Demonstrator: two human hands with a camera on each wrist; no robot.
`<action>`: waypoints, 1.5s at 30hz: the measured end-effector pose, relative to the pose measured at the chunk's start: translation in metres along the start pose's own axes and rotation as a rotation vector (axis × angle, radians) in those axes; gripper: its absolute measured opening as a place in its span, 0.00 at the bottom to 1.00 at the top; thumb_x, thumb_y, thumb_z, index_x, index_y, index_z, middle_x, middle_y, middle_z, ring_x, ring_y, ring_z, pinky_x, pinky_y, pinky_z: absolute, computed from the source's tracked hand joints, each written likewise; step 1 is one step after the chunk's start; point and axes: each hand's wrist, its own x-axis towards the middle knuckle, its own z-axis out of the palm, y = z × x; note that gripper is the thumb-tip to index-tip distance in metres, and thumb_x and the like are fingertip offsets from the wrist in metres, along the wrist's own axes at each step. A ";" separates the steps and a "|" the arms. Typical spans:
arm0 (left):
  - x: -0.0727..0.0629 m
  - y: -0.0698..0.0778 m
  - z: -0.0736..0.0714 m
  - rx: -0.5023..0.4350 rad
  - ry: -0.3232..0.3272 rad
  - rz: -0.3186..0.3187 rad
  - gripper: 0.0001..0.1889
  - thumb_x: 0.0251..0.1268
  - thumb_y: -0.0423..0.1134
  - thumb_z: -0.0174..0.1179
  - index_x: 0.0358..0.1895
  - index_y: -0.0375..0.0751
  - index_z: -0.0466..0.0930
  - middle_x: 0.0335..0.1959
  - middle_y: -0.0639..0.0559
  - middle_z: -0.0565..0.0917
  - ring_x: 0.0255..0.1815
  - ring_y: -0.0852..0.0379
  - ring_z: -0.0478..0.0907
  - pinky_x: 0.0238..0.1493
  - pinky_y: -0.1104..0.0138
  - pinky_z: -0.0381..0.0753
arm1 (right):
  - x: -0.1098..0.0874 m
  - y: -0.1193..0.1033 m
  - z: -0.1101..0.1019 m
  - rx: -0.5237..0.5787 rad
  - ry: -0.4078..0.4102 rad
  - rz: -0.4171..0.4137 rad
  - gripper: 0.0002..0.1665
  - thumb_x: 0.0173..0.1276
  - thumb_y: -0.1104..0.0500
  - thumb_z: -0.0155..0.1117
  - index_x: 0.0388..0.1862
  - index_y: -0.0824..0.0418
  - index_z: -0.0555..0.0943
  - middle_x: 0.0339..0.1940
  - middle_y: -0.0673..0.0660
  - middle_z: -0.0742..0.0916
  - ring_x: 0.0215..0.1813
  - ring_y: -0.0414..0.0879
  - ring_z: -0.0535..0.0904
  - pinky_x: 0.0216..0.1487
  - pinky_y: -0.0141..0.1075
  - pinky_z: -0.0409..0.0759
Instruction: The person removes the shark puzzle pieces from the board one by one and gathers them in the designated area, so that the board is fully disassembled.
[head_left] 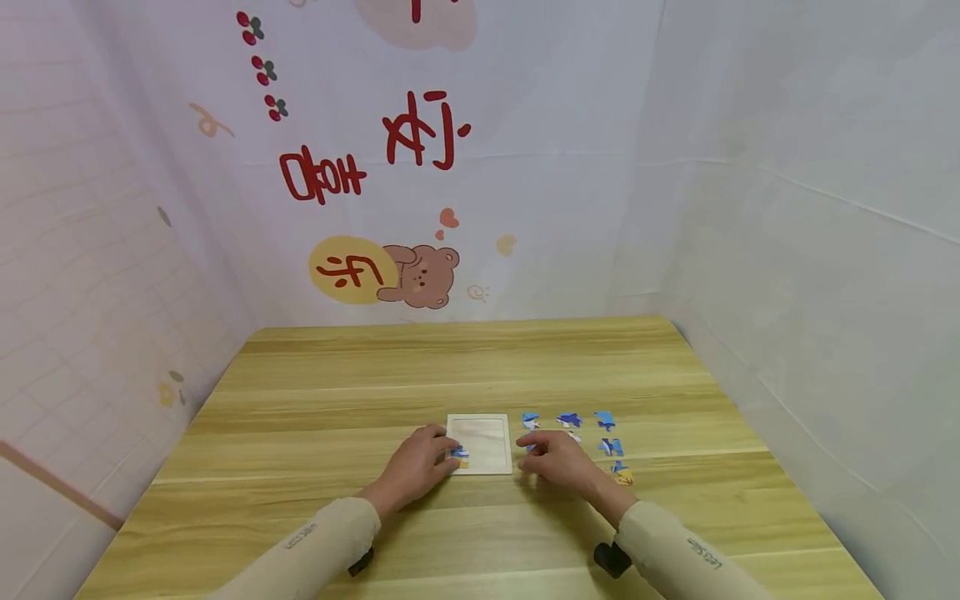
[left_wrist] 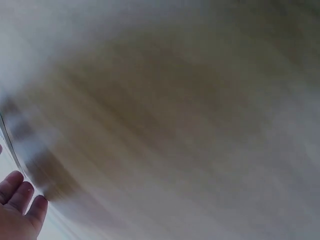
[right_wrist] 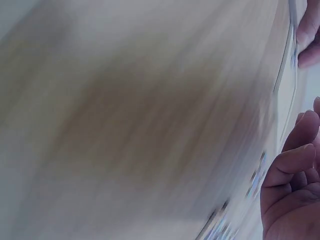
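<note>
A white square puzzle tray [head_left: 480,417] lies flat on the table. In its lower left corner sits a blue and yellow jigsaw piece [head_left: 462,456], partly covered by my left hand [head_left: 416,465]. That hand rests at the tray's left side, thumb and fingertips touching around the piece. My right hand [head_left: 561,460] hovers just past the tray's right edge with fingers loosely bent and nothing visible between them. Behind its fingers, some pieces are partly hidden. The right wrist view shows the right hand [right_wrist: 295,180] from the side, palm partly turned to the camera.
Loose jigsaw pieces lie in rough rows right of the tray, among them a blue and white one [head_left: 530,420], a dark blue one [head_left: 569,420] and a yellow one [head_left: 622,475]. The wood-grain table [head_left: 360,367] meets pale walls at the back and sides.
</note>
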 end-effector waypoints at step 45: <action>-0.007 -0.016 -0.008 -0.018 -0.072 -0.007 0.26 0.65 0.48 0.67 0.60 0.35 0.81 0.64 0.30 0.72 0.66 0.33 0.68 0.64 0.41 0.66 | 0.046 -0.018 0.077 -0.064 0.037 -0.076 0.18 0.54 0.68 0.73 0.46 0.62 0.85 0.34 0.52 0.84 0.35 0.42 0.76 0.39 0.36 0.75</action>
